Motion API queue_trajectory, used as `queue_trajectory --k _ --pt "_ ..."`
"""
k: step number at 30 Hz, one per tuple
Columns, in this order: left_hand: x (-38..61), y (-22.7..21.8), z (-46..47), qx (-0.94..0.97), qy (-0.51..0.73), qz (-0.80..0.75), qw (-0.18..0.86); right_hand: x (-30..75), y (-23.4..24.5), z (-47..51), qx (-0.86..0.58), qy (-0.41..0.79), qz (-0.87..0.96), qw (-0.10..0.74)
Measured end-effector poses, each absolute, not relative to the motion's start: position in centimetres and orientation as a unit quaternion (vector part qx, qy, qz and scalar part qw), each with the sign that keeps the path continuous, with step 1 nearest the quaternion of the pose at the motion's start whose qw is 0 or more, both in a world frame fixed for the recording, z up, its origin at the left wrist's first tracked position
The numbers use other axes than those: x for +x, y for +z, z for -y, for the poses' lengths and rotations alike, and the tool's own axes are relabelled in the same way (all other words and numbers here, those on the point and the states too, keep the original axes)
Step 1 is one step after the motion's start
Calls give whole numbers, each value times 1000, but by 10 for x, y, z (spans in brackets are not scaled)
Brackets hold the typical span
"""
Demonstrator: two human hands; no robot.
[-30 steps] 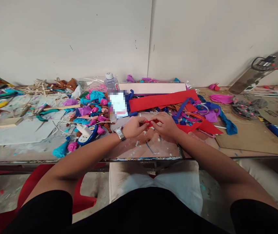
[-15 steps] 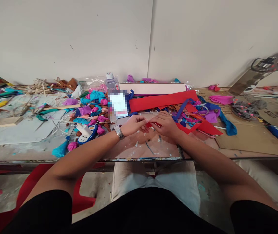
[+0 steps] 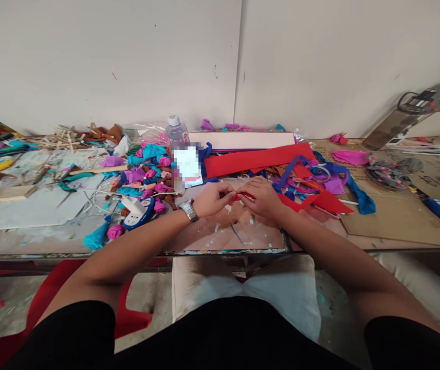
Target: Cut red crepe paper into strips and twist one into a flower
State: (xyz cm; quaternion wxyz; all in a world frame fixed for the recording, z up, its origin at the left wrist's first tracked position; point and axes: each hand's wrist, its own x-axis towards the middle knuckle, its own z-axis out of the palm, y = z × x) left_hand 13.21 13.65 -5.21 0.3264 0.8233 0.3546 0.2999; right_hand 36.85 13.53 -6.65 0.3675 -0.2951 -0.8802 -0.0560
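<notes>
At the middle of the bench my left hand (image 3: 211, 200), with a watch on the wrist, pinches at one end of a red strip (image 3: 290, 202) of cloth or crepe paper. Close against it, my right hand (image 3: 261, 198) has its fingers curled over the same strip. The fingertips of both hands nearly meet, and a little red shows between and under them. From beneath my right hand the strip trails off to the right. Beyond the hands lies a wide red band (image 3: 258, 159). My fingers cover the exact shape of the held end.
Rolled and twisted colored pieces (image 3: 154, 172) heap to the left, by a blue power strip (image 3: 139, 213). A lit phone (image 3: 187, 167) leans before a clear bottle (image 3: 177, 131). Green-handled pliers (image 3: 74, 181) lie left; cardboard (image 3: 401, 221) and a tilted grey bottle (image 3: 391, 123) are right.
My left fingers have drawn into a tighter pinch at the end of the red strip. My right hand stays almost where it was. My legs have spread slightly.
</notes>
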Motion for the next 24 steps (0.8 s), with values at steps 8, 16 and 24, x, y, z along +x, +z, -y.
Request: queue_trajectory --k 8,16,24 --pt "132 -54 -134 891 289 -339 89 369 -71 -138 -310 -23 874 373" --pt "130 -57 -136 914 282 -292 11 367 -72 -138 -315 35 872 373" --pt "131 -59 -135 916 276 -290 7 365 -72 -137 -322 64 872 363"
